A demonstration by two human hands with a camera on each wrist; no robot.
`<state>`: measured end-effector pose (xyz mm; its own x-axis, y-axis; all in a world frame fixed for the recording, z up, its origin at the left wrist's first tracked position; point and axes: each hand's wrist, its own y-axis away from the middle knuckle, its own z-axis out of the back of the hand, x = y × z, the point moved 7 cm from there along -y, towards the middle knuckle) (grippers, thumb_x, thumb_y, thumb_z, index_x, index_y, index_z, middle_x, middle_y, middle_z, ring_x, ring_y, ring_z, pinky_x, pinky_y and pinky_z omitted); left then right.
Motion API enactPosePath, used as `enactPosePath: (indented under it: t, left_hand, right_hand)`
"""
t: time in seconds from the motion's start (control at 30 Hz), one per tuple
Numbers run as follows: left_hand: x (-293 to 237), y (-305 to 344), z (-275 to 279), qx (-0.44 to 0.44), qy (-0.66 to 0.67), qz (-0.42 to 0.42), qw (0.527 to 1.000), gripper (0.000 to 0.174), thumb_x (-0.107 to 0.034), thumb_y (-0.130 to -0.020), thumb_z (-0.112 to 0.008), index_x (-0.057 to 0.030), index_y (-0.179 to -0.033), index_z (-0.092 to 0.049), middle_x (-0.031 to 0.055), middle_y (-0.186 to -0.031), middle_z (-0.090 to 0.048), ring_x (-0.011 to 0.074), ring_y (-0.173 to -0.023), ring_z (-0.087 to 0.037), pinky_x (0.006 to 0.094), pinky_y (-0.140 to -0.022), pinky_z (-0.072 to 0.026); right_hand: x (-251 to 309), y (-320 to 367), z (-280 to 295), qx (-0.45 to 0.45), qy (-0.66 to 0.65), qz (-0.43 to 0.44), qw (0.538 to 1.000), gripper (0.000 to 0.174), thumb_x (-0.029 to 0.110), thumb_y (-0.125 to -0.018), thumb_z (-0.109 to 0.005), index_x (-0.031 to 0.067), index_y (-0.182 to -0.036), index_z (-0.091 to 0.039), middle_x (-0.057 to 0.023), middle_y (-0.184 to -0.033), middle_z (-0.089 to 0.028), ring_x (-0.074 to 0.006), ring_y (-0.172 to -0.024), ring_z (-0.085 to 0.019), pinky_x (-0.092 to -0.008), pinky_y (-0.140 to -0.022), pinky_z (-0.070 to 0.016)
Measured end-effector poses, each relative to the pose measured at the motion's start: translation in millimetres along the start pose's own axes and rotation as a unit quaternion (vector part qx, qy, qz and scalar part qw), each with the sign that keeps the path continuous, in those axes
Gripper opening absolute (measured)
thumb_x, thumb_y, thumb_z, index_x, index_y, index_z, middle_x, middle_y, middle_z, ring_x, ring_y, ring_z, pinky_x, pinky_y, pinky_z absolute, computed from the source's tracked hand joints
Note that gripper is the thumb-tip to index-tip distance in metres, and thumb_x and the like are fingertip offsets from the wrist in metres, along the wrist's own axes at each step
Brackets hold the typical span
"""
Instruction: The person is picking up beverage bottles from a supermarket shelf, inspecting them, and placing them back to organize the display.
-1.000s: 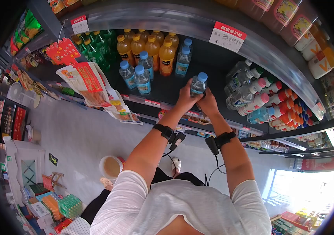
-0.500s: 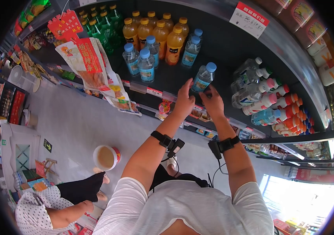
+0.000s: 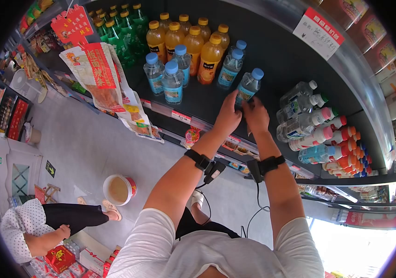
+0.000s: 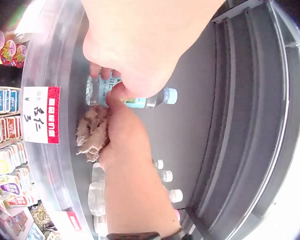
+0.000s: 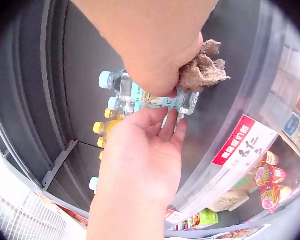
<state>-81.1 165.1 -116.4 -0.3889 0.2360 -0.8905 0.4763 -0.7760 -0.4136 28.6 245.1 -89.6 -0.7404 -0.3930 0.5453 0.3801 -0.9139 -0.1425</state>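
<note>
A clear bottle [image 3: 249, 84] with a blue cap and pale blue label stands near the front edge of the dark shelf [image 3: 201, 105]. On its left side is my left hand [image 3: 228, 116], whose bent fingers [image 5: 166, 127] lie along the label. From the right my right hand [image 3: 257, 116] touches the same bottle with its fingertips. A crumpled greyish-brown cloth [image 5: 204, 70] sticks out from under my right palm, which grips it. Much of the label is hidden behind my hands in the left wrist view.
Several matching bottles [image 3: 173, 85] and orange juice bottles [image 3: 209, 60] stand left of my hands. Clear and pink-capped bottles [image 3: 310, 138] line the right. Hanging snack packets [image 3: 98, 78] jut out at left. A bucket [image 3: 119, 190] and another person [image 3: 26, 227] are below.
My hands loosened around the bottle half a second ago and have closed in on it again. The view has shifted, and another person has come into view at the lower left.
</note>
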Motion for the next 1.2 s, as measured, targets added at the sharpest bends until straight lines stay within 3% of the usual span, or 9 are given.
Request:
enactPosePath:
  t: [0.27, 0.37, 0.47, 0.67, 0.93, 1.03, 1.13, 1.2]
  left_hand:
    - [8, -37, -10, 0.016, -0.010, 0.007, 1.000, 0.072, 0.002, -0.076, -0.055, -0.0012, -0.144, -0.032, 0.0258, -0.140, -0.040, 0.0402, -0.128, -0.042, 0.0408, -0.108, -0.0356]
    - [2, -41, -12, 0.011, -0.032, 0.020, 0.999, 0.071, 0.006, -0.076, -0.053, 0.0018, -0.143, -0.030, 0.0270, -0.139, -0.034, 0.0436, -0.127, -0.040, 0.0416, -0.104, -0.0401]
    - [13, -50, -19, 0.017, -0.006, 0.030, 0.999, 0.073, 0.002, -0.076, -0.055, -0.0012, -0.145, -0.030, 0.0266, -0.137, -0.033, 0.0436, -0.128, -0.037, 0.0406, -0.107, -0.0356]
    - [9, -60, -23, 0.030, -0.010, 0.017, 0.999, 0.069, 0.004, -0.080, -0.052, 0.0032, -0.144, -0.027, 0.0281, -0.138, -0.033, 0.0453, -0.129, -0.037, 0.0417, -0.107, -0.0356]
    - [19, -67, -31, 0.055, 0.026, 0.039, 0.997, 0.069, 0.003, -0.079, -0.052, 0.0034, -0.144, -0.030, 0.0278, -0.146, -0.034, 0.0388, -0.138, -0.032, 0.0386, -0.113, -0.0289]
    - [19, -69, -29, 0.065, 0.038, 0.048, 0.996, 0.069, 0.003, -0.079, -0.052, 0.0032, -0.145, -0.030, 0.0269, -0.147, -0.035, 0.0373, -0.139, -0.032, 0.0380, -0.114, -0.0285]
    - [22, -72, -31, 0.062, 0.036, 0.036, 0.997, 0.069, 0.002, -0.079, -0.052, 0.0027, -0.145, -0.031, 0.0260, -0.147, -0.035, 0.0374, -0.139, -0.033, 0.0377, -0.114, -0.0289]
    - [21, -71, -30, 0.054, 0.025, 0.028, 0.998, 0.070, 0.003, -0.078, -0.053, 0.0012, -0.145, -0.031, 0.0251, -0.147, -0.037, 0.0360, -0.138, -0.034, 0.0370, -0.113, -0.0303]
  right_hand:
    - [-5, -35, -10, -0.010, 0.015, -0.011, 1.000, 0.046, 0.042, -0.085, -0.060, 0.0107, -0.119, -0.060, -0.0114, -0.099, -0.071, -0.0349, -0.095, -0.067, -0.0460, -0.082, -0.0514]
    - [-7, -44, -14, -0.021, 0.029, -0.011, 0.999, 0.049, 0.043, -0.085, -0.058, 0.0103, -0.121, -0.059, -0.0123, -0.104, -0.070, -0.0349, -0.099, -0.066, -0.0463, -0.084, -0.0509]
    - [-7, -53, -15, -0.020, 0.037, -0.018, 0.999, 0.049, 0.043, -0.085, -0.058, 0.0105, -0.122, -0.059, -0.0134, -0.106, -0.070, -0.0353, -0.100, -0.065, -0.0472, -0.085, -0.0505]
    - [-2, -76, -19, 0.011, 0.052, -0.031, 0.998, 0.050, 0.043, -0.085, -0.056, 0.0118, -0.124, -0.059, -0.0141, -0.108, -0.069, -0.0359, -0.101, -0.065, -0.0478, -0.086, -0.0503]
    - [-1, -86, -15, -0.022, 0.084, -0.052, 0.995, 0.054, 0.044, -0.085, -0.055, 0.0117, -0.128, -0.056, -0.0176, -0.110, -0.068, -0.0369, -0.104, -0.064, -0.0479, -0.088, -0.0493]
    - [-8, -90, -21, 0.013, 0.038, -0.066, 0.997, 0.072, 0.057, -0.080, -0.056, 0.0091, -0.133, -0.053, -0.0204, -0.117, -0.064, -0.0377, -0.111, -0.061, -0.0454, -0.093, -0.0469]
    - [-3, -90, -19, 0.001, 0.061, -0.050, 0.997, 0.057, 0.043, -0.085, -0.054, 0.0110, -0.133, -0.053, -0.0188, -0.113, -0.067, -0.0379, -0.107, -0.062, -0.0481, -0.091, -0.0480]
    - [-6, -92, -20, 0.011, 0.033, -0.036, 0.999, 0.059, 0.043, -0.085, -0.054, 0.0104, -0.134, -0.052, -0.0186, -0.113, -0.067, -0.0394, -0.108, -0.062, -0.0476, -0.091, -0.0478]
